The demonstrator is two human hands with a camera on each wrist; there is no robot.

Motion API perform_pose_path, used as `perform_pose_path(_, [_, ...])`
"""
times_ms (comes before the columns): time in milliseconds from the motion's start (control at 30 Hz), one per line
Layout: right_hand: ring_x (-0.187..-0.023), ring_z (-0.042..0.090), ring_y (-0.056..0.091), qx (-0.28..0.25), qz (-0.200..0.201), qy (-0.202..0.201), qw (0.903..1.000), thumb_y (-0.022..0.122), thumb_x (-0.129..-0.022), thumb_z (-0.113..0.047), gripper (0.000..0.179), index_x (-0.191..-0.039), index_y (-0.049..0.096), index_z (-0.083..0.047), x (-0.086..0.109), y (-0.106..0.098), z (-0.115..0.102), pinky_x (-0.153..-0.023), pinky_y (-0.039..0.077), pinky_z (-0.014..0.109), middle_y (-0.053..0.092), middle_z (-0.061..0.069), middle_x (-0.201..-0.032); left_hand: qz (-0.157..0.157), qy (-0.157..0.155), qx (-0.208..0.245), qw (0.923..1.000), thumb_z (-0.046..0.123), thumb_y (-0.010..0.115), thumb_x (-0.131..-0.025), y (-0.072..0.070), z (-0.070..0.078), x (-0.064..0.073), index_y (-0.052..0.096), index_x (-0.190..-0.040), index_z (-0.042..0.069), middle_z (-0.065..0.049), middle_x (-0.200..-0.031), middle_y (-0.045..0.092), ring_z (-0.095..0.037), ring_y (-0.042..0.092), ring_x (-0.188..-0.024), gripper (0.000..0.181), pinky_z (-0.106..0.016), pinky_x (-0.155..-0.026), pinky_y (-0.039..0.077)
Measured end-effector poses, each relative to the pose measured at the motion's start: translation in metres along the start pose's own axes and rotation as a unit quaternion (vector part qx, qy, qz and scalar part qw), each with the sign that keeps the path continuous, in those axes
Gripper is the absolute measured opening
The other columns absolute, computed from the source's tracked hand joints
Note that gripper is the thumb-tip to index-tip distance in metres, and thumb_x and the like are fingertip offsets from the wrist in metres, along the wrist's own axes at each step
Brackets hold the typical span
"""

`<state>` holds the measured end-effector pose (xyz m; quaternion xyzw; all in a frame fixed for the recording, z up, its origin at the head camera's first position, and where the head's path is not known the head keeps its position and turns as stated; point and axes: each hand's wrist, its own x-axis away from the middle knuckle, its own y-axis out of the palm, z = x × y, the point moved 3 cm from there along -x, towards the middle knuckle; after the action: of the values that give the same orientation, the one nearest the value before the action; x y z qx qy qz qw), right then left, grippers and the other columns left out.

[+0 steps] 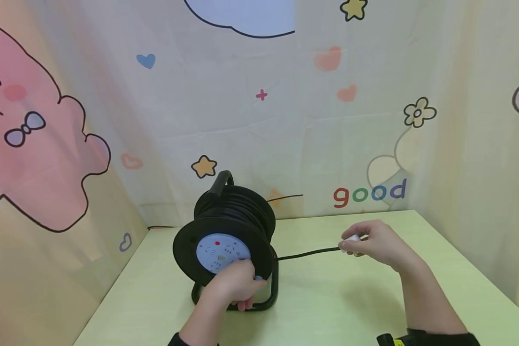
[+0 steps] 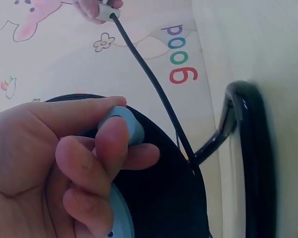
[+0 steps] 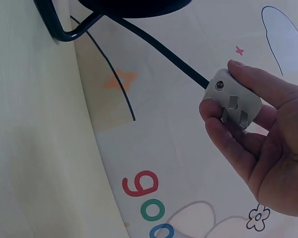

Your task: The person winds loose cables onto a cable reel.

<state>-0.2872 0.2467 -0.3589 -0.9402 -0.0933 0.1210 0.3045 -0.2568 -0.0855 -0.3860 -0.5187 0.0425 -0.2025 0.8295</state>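
A black cable reel (image 1: 183, 252) stands on the table, its round face carrying a light blue socket panel (image 1: 220, 250). My left hand (image 1: 235, 278) is at the lower right of that face. In the left wrist view its fingers pinch a pale blue-grey knob (image 2: 134, 130) on the disc. Off to the right, my right hand (image 1: 373, 242) holds a white plug (image 3: 233, 99) above the table, flat metal prongs showing. A black cable (image 1: 309, 253) runs from the plug back to the reel, nearly straight with a slight bend.
Under the reel is a black tube stand (image 1: 274, 288), and a black carrying handle (image 1: 220, 182) rises at its top. The pale table (image 1: 320, 298) meets a printed curtain (image 1: 276, 134) at the back and sides.
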Motion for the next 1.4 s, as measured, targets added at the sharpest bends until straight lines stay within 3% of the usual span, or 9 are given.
perform_pose_path(300, [-0.071,0.024,0.062,0.012,-0.033,-0.006,0.9994,0.075,-0.081,-0.031,0.019,-0.088,0.069,-0.014,-0.014,0.034,-0.016,-0.064,0.053,0.038,0.068,0.002,-0.081,-0.002,-0.022,0.000,0.9998,0.027,0.063,-0.091,0.005,-0.023,0.004,0.052,-0.077,0.007,0.000,-0.044,0.058,-0.017,0.056,-0.037,0.026,-0.031,-0.042,0.046])
perform_pose_path(433, [-0.069,0.024,0.062,0.000,-0.043,-0.006,0.9991,0.075,-0.081,-0.029,0.017,-0.086,0.070,-0.014,-0.020,0.048,-0.021,-0.066,0.053,0.038,0.068,0.004,-0.076,-0.001,-0.026,0.007,0.9996,0.023,0.063,-0.090,0.006,-0.037,0.005,0.051,-0.079,0.007,-0.002,-0.045,0.057,-0.018,0.056,-0.036,0.023,-0.032,-0.042,0.049])
perform_pose_path(700, [-0.068,0.026,0.062,-0.037,-0.066,0.016,0.9970,0.076,-0.081,-0.027,0.017,-0.086,0.070,-0.011,-0.031,0.077,-0.028,-0.068,0.053,0.036,0.066,0.007,-0.073,-0.004,-0.057,0.011,0.9983,0.022,0.066,-0.088,-0.003,-0.065,0.014,0.053,-0.075,0.006,-0.003,-0.045,0.058,-0.017,0.056,-0.037,0.024,-0.032,-0.038,0.046])
perform_pose_path(967, [-0.067,0.027,0.062,-0.069,-0.087,0.007,0.9938,0.075,-0.082,-0.024,0.020,-0.087,0.069,-0.005,-0.041,0.098,-0.037,-0.070,0.055,0.045,0.068,0.009,-0.076,0.006,-0.079,0.031,0.9963,0.023,0.067,-0.087,-0.016,-0.087,0.023,0.055,-0.073,0.002,-0.002,-0.045,0.058,-0.018,0.057,-0.039,0.028,-0.028,-0.035,0.040])
perform_pose_path(1233, [-0.070,0.030,0.063,-0.040,-0.094,0.003,0.9947,0.073,-0.084,-0.022,0.014,-0.085,0.070,-0.008,-0.047,0.114,-0.043,-0.061,0.053,0.038,0.068,0.006,-0.073,0.016,-0.082,0.035,0.9959,0.025,0.068,-0.087,-0.031,-0.099,0.030,0.059,-0.064,0.002,0.000,-0.046,0.059,-0.017,0.058,-0.041,0.034,-0.030,-0.039,0.046])
perform_pose_path(1400, [-0.067,0.023,0.060,-0.004,-0.106,-0.017,0.9942,0.072,-0.083,-0.022,0.011,-0.081,0.071,-0.010,-0.053,0.123,-0.045,-0.058,0.050,0.036,0.068,0.002,-0.071,0.021,-0.089,0.033,0.9952,0.026,0.067,-0.087,-0.041,-0.107,0.036,0.058,-0.060,0.005,0.000,-0.047,0.059,-0.016,0.058,-0.042,0.035,-0.028,-0.039,0.045])
